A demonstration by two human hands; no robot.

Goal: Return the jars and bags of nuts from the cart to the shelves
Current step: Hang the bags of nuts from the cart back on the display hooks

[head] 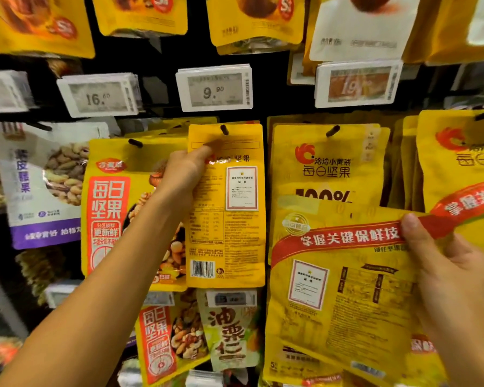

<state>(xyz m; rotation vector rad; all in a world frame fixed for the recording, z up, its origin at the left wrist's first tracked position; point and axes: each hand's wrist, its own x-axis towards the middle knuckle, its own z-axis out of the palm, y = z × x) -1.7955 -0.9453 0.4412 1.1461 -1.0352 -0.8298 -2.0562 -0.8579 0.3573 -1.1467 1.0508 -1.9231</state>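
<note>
My left hand (183, 174) grips the left edge of a yellow nut bag (229, 236) that hangs back side out on a black peg (224, 129) at the middle of the rack; my forefinger lies on its top strip. My right hand (442, 263) holds a second yellow bag (341, 297) by its right edge, thumb on the red banner. This bag is tilted, back side toward me, in front of the hanging yellow bags (327, 163) to the right.
Price tags (214, 88) line the black rail above. A yellow bag with red lettering (109, 208) and a white and purple bag (39, 185) hang to the left. More yellow bags hang above (252, 20) and at the far right (458, 163). Lower bags (229, 331) hang beneath.
</note>
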